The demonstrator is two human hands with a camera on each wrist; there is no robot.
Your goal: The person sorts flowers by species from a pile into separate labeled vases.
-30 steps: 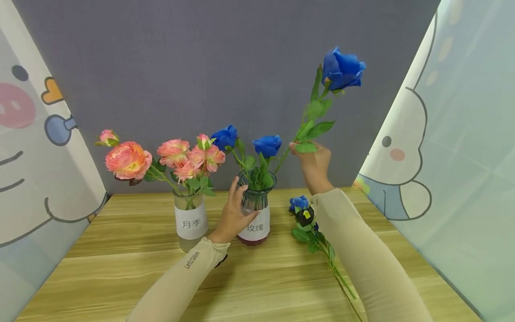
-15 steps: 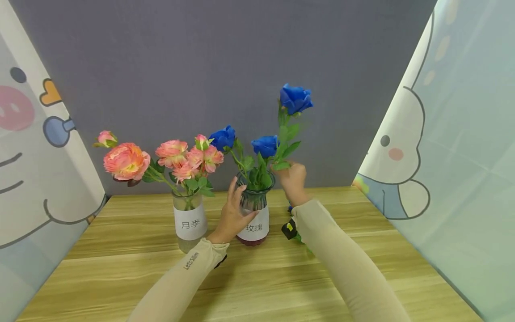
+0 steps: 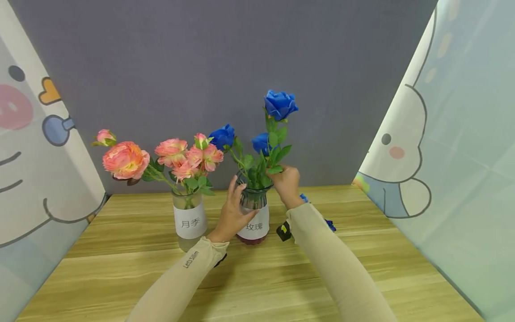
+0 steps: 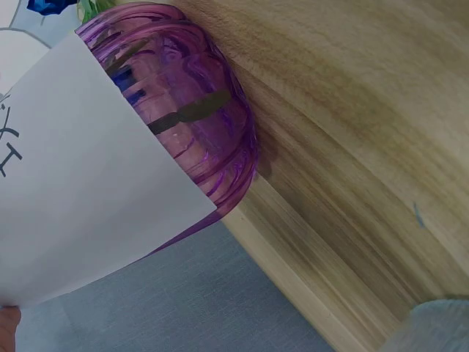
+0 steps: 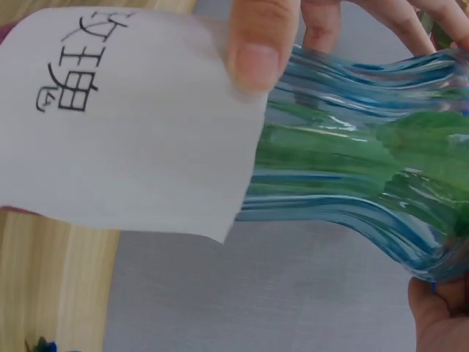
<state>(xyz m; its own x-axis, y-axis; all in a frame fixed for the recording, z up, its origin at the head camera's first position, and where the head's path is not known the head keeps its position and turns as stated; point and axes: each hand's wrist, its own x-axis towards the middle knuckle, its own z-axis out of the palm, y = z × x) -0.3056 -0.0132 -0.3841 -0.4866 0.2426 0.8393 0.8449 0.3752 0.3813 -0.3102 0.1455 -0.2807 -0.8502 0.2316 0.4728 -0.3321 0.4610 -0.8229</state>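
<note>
In the head view, the left hand (image 3: pixel 234 215) is wrapped round the near side of the ribbed vase (image 3: pixel 253 200), its thumb across the front. The right hand (image 3: pixel 287 182) pinches the tall blue rose (image 3: pixel 280 106) low on its stem, right at the vase's mouth, beside two shorter blue roses (image 3: pixel 222 137). I'd judge the step to be seating that stem; it calls for easing it down past the crowded leaves (image 3: pixel 254 176), vase held steady. The left wrist view shows the vase's purple base on the table (image 4: pixel 381 147). In the right wrist view, I can't tell how deep the stem sits.
</note>
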